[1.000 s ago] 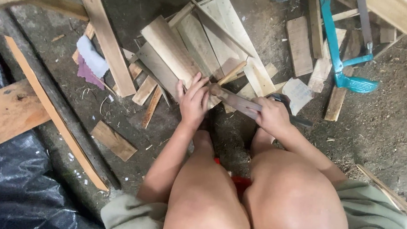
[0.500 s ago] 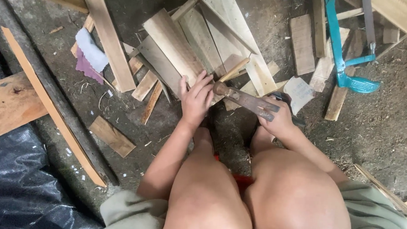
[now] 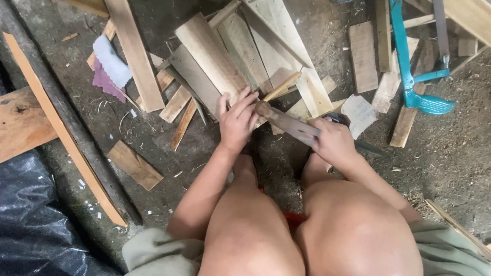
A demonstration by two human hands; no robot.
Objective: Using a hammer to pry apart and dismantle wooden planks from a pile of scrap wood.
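Observation:
I squat over a pile of wood offcuts on a dirt floor, knees in the lower part of the view. My left hand (image 3: 238,121) presses down on a pale plank (image 3: 213,59), fingers spread, and steadies the lower end of a thin wooden stick (image 3: 283,85) that slants up to the right. My right hand (image 3: 333,142) is closed on the handle of a long grey blade (image 3: 287,123). The blade's tip rests against the base of the stick, right by my left fingertips.
A blue saw frame (image 3: 408,68) lies at the upper right among short boards. White and purple cloth scraps (image 3: 108,66) lie at the upper left beside a long plank (image 3: 131,39). A black plastic sheet (image 3: 21,222) covers the lower left, next to a long slanted batten (image 3: 63,130).
Both hands stay close together at the stick. The blade and my right hand have shifted slightly; the grip is the same.

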